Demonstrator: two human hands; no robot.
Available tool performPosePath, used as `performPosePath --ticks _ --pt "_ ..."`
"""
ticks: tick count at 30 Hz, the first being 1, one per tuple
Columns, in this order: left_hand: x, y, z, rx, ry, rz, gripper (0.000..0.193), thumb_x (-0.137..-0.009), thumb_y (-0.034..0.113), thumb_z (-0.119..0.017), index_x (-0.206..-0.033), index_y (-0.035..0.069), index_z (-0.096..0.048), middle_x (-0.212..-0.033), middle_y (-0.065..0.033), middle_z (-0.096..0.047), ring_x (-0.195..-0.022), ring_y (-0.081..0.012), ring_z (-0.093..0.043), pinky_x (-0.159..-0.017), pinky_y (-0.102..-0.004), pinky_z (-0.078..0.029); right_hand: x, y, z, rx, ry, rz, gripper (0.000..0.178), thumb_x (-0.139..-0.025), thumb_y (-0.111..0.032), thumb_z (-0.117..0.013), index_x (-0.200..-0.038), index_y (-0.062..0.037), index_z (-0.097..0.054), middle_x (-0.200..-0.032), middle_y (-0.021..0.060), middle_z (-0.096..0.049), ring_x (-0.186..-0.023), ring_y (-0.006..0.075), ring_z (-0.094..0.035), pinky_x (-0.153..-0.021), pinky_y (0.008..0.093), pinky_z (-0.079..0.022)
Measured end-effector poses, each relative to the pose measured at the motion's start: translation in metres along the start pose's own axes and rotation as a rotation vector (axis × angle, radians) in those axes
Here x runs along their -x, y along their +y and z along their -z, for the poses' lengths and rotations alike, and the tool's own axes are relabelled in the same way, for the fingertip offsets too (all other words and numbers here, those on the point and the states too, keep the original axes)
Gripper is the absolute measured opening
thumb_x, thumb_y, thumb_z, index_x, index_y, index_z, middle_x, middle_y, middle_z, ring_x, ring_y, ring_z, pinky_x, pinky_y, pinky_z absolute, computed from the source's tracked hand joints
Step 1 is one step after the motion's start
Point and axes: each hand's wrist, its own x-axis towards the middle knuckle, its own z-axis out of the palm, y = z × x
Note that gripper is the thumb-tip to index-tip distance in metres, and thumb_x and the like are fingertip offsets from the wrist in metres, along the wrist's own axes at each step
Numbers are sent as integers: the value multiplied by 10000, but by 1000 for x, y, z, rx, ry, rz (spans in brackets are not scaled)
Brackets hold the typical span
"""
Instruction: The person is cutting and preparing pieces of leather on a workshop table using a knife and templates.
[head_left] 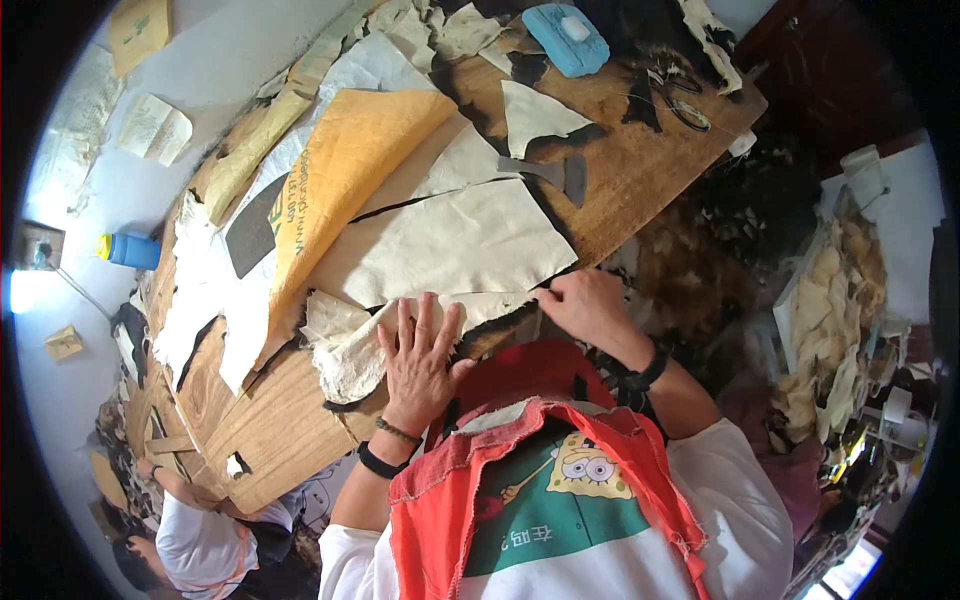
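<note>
My left hand (418,362) lies flat with its fingers spread, pressing on an uneven cream hide strip (345,355) with dark fur showing at its edge. Beyond it is a larger, straight-sided hide panel (450,240), pale side up. A narrow dark line runs between panel and strip. At the right end of this line, my right hand (590,305) is closed in a pinch by the hide edge; what its fingers hold is hidden. Farther off, a grey T-shaped flat-bladed tool (550,176) rests partly over the hide.
A yellow-brown paper sheet (370,135) covers hides on the left of the wooden table (650,185). Scissors (688,108) and a blue block-like object (565,40) lie at the far side. Dark fur heaps (700,260) lie to the right. Another person (205,540) is at lower left.
</note>
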Motion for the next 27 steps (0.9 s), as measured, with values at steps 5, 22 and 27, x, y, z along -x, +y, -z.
performPosePath --ticks 5,22,27 --pt "-11 -52 35 526 379 195 757 -900 376 -628 -1480 24 -292 -1553 -243 -210 -1446 -419 -163 -1151 -505 -190 -47 8 57 -3 37 82 196 -904 -247 -594 -934 -55 -624 -804 132 -641 -738 300 -633 -642 407 -491" --pt "-29 -159 58 864 56 55 376 -801 22 -683 -1171 71 -638 -1171 -64 -658 -1042 -199 -636 -886 -335 -507 -139 74 13 198 111 315 217 -782 -25 -563 -994 -36 -521 -986 161 -525 -950 366 -556 -786 484 -455" --pt "-12 -74 38 91 22 -372 687 -707 130 -717 -1360 148 -504 -1420 -57 -489 -1337 -279 -425 -1105 -564 -286 -127 88 23 148 131 291 265 -774 -36 -605 -1021 -69 -515 -1007 156 -510 -933 393 -563 -731 485 -462"
